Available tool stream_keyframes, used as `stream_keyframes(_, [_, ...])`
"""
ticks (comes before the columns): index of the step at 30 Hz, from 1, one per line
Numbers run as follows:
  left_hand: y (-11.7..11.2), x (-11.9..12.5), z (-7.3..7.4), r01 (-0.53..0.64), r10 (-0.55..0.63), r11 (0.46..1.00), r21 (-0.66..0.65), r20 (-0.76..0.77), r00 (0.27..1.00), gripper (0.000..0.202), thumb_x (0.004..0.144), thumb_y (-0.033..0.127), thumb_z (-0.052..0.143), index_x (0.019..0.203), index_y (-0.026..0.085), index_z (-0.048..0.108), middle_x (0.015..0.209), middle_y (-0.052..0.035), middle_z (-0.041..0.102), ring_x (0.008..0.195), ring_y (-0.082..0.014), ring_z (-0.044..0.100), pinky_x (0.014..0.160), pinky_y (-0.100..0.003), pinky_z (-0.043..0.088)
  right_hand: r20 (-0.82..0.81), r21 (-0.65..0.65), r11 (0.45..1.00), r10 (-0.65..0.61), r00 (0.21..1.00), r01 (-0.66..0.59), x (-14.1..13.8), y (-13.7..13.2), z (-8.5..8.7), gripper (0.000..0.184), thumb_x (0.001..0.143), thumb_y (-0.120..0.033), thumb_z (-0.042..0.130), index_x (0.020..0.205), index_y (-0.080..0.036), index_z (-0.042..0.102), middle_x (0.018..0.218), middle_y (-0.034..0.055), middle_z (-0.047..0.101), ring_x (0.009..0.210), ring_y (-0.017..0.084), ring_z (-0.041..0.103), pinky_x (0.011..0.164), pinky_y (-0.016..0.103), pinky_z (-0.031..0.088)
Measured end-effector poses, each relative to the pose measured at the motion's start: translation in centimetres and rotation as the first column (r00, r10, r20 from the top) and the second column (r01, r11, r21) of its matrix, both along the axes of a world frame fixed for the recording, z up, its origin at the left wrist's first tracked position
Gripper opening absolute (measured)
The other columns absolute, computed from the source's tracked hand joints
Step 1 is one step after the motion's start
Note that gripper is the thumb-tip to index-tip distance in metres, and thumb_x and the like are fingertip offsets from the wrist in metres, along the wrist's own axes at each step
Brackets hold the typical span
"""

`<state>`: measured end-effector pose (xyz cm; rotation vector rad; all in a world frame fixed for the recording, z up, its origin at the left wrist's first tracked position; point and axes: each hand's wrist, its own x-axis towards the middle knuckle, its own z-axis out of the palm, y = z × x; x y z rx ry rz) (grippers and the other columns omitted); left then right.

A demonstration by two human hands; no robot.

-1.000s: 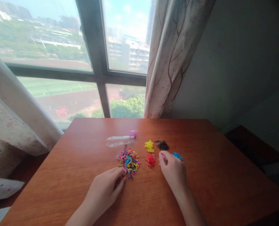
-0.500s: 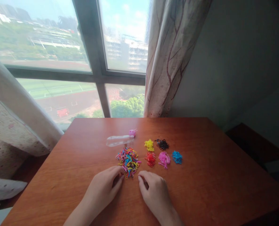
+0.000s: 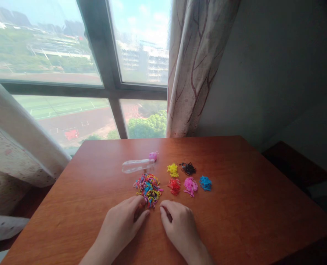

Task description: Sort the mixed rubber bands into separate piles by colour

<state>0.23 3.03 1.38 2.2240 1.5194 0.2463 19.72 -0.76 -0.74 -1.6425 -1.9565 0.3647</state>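
A mixed heap of small looped plastic pieces (image 3: 148, 187), which look like stitch markers, lies in front of me in several colours. At its near left edge is my left hand (image 3: 121, 217), its thumb apart from the forefinger and the fingertips touching or just over the pieces. To the right of the heap's near end, my right hand (image 3: 180, 222) rests low over the table with thumb and forefinger tips together. Whatever may be between those tips is too small or hidden to make out.
Sorted piles lie right of the heap: yellow (image 3: 173, 170), black (image 3: 189, 168), red (image 3: 174, 187), pink (image 3: 190, 187) and blue (image 3: 205, 183). Behind the heap lies a clear plastic bottle (image 3: 137, 166) beside a pink cap-like piece (image 3: 153, 156). The wooden table (image 3: 235, 213) ends at the window.
The view has shifted slightly, so the piles appear a little further left. My left thumb has moved away from the forefinger. The right hand keeps its pinched shape.
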Motion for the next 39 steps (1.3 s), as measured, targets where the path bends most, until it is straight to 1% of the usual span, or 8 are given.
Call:
stream_keyframes(7, [0.2, -0.7, -0.3, 0.058, -0.059, 0.998, 0.008, 0.046, 0.997, 0.016, 0.093, 0.025, 0.043, 0.088, 0.025, 0.058, 0.087, -0.0003, 0.069, 0.08, -0.018, 0.065, 0.069, -0.025, 0.043, -0.015, -0.004, 1.0, 0.006, 1.0, -0.006, 0.1, 0.2, -0.3, 0.019, 0.09, -0.016, 0.047, 0.08, -0.023, 0.061, 0.07, -0.0025, 0.064, 0.064, 0.013, 0.059, 0.059, 0.025, 0.029])
stream_keyframes(14, [0.0, -1.2, 0.1, 0.027, -0.027, 1.0, 0.002, -0.008, 1.0, 0.019, 0.093, 0.024, 0.041, 0.088, 0.025, 0.06, 0.087, -0.0016, 0.071, 0.081, -0.0198, 0.067, 0.07, -0.027, 0.045, -0.017, -0.006, 1.0, 0.001, 1.0, -0.001, 0.1, 0.2, -0.2, 0.019, 0.089, -0.016, 0.047, 0.079, -0.023, 0.06, 0.069, -0.0022, 0.064, 0.064, 0.013, 0.059, 0.06, 0.024, 0.029])
stream_keyframes(20, [0.0, -2.0, 1.0, -0.014, 0.014, 0.999, 0.029, -0.024, 1.0, 0.018, 0.089, 0.024, 0.044, 0.085, 0.024, 0.061, 0.079, -0.0003, 0.069, 0.072, -0.0179, 0.065, 0.064, -0.025, 0.042, -0.017, -0.012, 1.0, -0.001, 1.0, 0.001, 0.0, 0.1, -0.1, 0.018, 0.089, -0.016, 0.047, 0.078, -0.023, 0.06, 0.07, -0.0023, 0.065, 0.064, 0.013, 0.06, 0.059, 0.023, 0.029])
stream_keyframes(25, [0.7, -1.6, 1.9, 0.039, -0.042, 0.997, 0.062, 0.054, 0.998, 0.02, 0.09, 0.024, 0.042, 0.09, 0.024, 0.063, 0.076, 0.0011, 0.068, 0.065, -0.0142, 0.061, 0.06, -0.022, 0.041, -0.014, -0.004, 1.0, 0.001, 1.0, -0.001, 0.0, 0.1, 0.0, 0.018, 0.088, -0.015, 0.048, 0.079, -0.024, 0.061, 0.07, -0.0024, 0.066, 0.064, 0.013, 0.06, 0.059, 0.023, 0.03])
stream_keyframes(31, [3.7, 0.8, 3.1, 0.111, -0.112, 0.982, 0.153, 0.003, 0.994, 0.014, 0.087, 0.022, 0.048, 0.088, 0.022, 0.062, 0.078, 0.0008, 0.067, 0.065, -0.014, 0.061, 0.059, -0.022, 0.041, -0.011, -0.013, 1.0, 0.006, 1.0, -0.006, 0.0, 0.2, 0.1, 0.018, 0.088, -0.014, 0.048, 0.078, -0.023, 0.06, 0.07, -0.0023, 0.066, 0.065, 0.013, 0.061, 0.059, 0.023, 0.029])
stream_keyframes(33, [5.3, 2.3, 3.5, 0.162, -0.156, 0.97, 0.18, -0.047, 0.987, 0.014, 0.087, 0.02, 0.049, 0.091, 0.022, 0.062, 0.081, -0.0005, 0.069, 0.068, -0.0145, 0.063, 0.061, -0.022, 0.042, -0.017, -0.015, 1.0, 0.005, 1.0, -0.006, 0.0, 0.2, 0.1, 0.018, 0.087, -0.014, 0.048, 0.078, -0.023, 0.06, 0.07, -0.0021, 0.066, 0.065, 0.013, 0.06, 0.059, 0.023, 0.029])
stream_keyframes(36, [7.5, 4.8, 3.9, 0.206, -0.192, 0.958, 0.202, -0.087, 0.978, 0.014, 0.087, 0.018, 0.049, 0.086, 0.021, 0.063, 0.081, -0.0018, 0.07, 0.071, -0.0164, 0.064, 0.061, -0.024, 0.041, -0.037, -0.018, 1.0, 0.006, 0.999, -0.007, 0.0, 0.2, -0.1, 0.018, 0.086, -0.013, 0.048, 0.079, -0.023, 0.061, 0.071, -0.0022, 0.066, 0.066, 0.014, 0.061, 0.06, 0.024, 0.03])
stream_keyframes(39, [9.1, 7.0, 4.0, 0.242, -0.218, 0.945, 0.223, -0.125, 0.968, 0.017, 0.089, 0.016, 0.047, 0.089, 0.02, 0.063, 0.084, -0.004, 0.071, 0.074, -0.0188, 0.066, 0.063, -0.025, 0.043, -0.055, -0.02, 1.0, 0.009, 0.998, -0.01, -0.1, 0.2, -0.2, 0.02, 0.086, -0.012, 0.048, 0.082, -0.024, 0.063, 0.072, -0.0023, 0.066, 0.066, 0.014, 0.061, 0.06, 0.024, 0.03])
